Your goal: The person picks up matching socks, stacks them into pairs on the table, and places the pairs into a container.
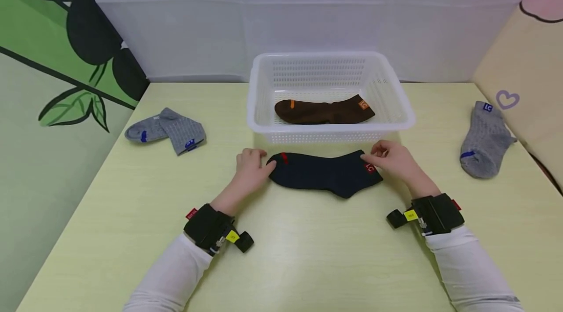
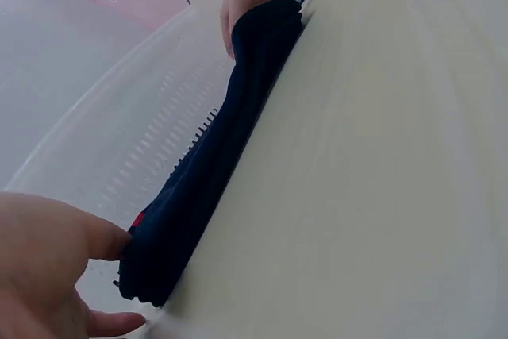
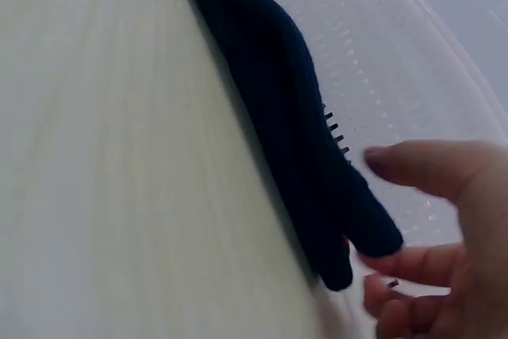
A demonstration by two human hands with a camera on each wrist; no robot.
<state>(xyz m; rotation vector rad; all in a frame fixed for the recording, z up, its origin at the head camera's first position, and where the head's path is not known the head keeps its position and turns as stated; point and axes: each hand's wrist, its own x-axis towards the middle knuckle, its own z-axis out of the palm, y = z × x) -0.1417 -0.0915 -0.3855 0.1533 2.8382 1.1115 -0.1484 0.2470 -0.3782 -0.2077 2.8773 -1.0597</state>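
Observation:
A dark navy sock (image 1: 325, 172) with a red toe mark and a red LC tag lies flat on the table in front of the white basket. My left hand (image 1: 251, 170) is at its toe end, the thumb touching the sock and the fingers spread on the far side. At the cuff end is my right hand (image 1: 393, 160), its thumb over the corner by the tag and its fingers loosely bent. A gap shows between thumb and fingers in the right wrist view, with the cuff (image 3: 373, 232) close against the fingers.
The white plastic basket (image 1: 330, 133) holds a brown sock (image 1: 325, 111) with orange marks. A folded pair of grey socks (image 1: 182, 131) lies at the left, crossed over each other. Another grey sock (image 1: 486, 141) is by the right table edge. A wall stands behind the basket.

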